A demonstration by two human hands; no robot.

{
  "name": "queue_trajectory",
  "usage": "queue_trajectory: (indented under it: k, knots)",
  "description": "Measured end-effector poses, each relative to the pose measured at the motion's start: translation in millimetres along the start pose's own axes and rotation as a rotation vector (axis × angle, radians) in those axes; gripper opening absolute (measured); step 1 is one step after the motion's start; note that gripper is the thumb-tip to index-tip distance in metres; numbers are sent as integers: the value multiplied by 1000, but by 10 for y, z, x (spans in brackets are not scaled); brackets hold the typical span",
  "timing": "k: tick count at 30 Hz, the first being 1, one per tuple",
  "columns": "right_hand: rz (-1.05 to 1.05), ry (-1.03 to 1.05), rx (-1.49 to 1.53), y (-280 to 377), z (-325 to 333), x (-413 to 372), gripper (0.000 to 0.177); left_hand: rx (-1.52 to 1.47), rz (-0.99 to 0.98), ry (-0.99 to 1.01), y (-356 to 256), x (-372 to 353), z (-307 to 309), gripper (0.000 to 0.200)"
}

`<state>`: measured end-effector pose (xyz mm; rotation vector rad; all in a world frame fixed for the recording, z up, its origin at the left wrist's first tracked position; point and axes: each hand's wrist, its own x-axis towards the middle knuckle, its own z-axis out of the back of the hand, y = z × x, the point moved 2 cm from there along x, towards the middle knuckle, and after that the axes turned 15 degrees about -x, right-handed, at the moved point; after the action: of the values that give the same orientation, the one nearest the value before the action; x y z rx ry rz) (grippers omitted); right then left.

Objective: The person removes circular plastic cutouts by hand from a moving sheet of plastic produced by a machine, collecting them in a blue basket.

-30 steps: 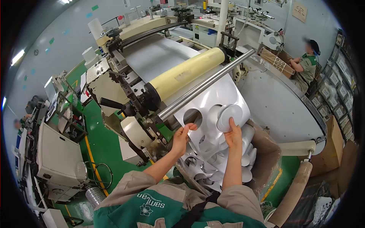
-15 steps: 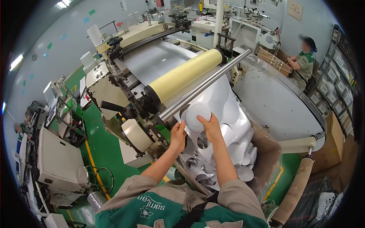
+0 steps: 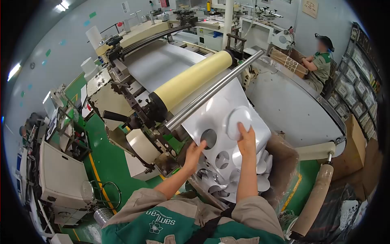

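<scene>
A glossy white plastic sheet [image 3: 219,107] with round cut-outs hangs from under the steel bar [image 3: 215,89]. My left hand [image 3: 193,155] grips this sheet at its left edge, thumb beside a round hole. In my right hand [image 3: 246,142], a white disc [image 3: 236,120] is pinched by its lower right rim, in front of the sheet. Below, the sheet runs down into a carton [image 3: 282,162] lined with clear plastic, where punched sheet and loose discs [image 3: 262,183] lie heaped.
A yellow roller [image 3: 195,79] lies behind the steel bar on the machine, with a black handle [image 3: 115,116] at its left. To the right stand a large grey panel [image 3: 292,110] and a brown roll [image 3: 315,199]. A person [image 3: 321,63] sits at the back right.
My right hand has moved right with the disc. My left hand has lowered slightly along the sheet's edge. The sheet now hangs flatter and wider, and the view has shifted slightly.
</scene>
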<state>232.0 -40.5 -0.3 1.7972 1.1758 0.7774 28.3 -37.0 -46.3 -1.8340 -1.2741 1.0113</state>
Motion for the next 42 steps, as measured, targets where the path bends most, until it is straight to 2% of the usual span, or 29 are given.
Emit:
queue_trajectory:
  k: [2,3,6,7,9,14,17,18,19,21,23,24,25,28,31,33,35,37,38,39,41,42]
  knots:
    - [2,76,-127,-7,-165,0,47,-104,-171,-46,-246,18,-77,39]
    - [-8,118,-197,-37,-243,18,47,-236,-217,-82,-350,56,-112,28]
    - [-90,258,-288,-177,-495,108,47,-338,-206,-48,-386,203,-78,18]
    - [-78,267,-436,-251,-533,152,47,-332,-178,-26,-353,227,-44,18]
    - [-208,393,-310,-357,-588,166,46,-391,-166,-82,-283,171,-117,17]
    - [-244,368,-105,-566,-373,92,46,-269,-169,-23,-168,261,20,20]
    - [-326,135,390,-724,-82,71,48,-225,-135,-34,-279,151,-64,26]
    - [-389,30,492,-669,28,78,47,-246,-121,-7,-264,140,-46,28]
    - [-362,-12,511,-640,142,109,47,-174,-89,-14,-288,137,-25,29]
    - [-270,-15,372,-480,291,110,48,-77,-13,-67,-383,120,-2,32]
    - [-146,42,191,-333,245,127,48,-126,12,-71,-396,274,128,29]
    - [-86,68,102,-255,200,136,49,-269,-71,-41,-481,269,53,28]
    - [-21,95,31,-171,77,132,45,-217,-115,-87,-514,360,79,28]
    - [-19,168,-216,-128,-236,189,40,-439,-250,-11,-535,469,-63,28]
    - [-145,318,-452,-204,-486,245,42,-394,-125,-22,-341,308,-130,24]
    - [-244,448,-335,-418,-481,256,42,-371,-98,-85,-197,299,-23,22]
    - [-216,429,-182,-508,-434,181,40,-297,-71,-38,-121,364,67,22]
    - [-271,340,52,-657,-289,132,40,-354,-45,19,-262,254,-60,23]
    - [-298,294,169,-746,-193,126,40,-260,-26,-32,-277,259,-48,27]
    - [-349,195,288,-851,-29,137,44,-231,-32,25,-315,254,-50,34]
    - [-467,-46,469,-868,270,133,40,-267,-106,-36,-409,246,-95,41]
    - [-434,-66,456,-851,431,149,41,-288,-119,-43,-451,295,-67,42]
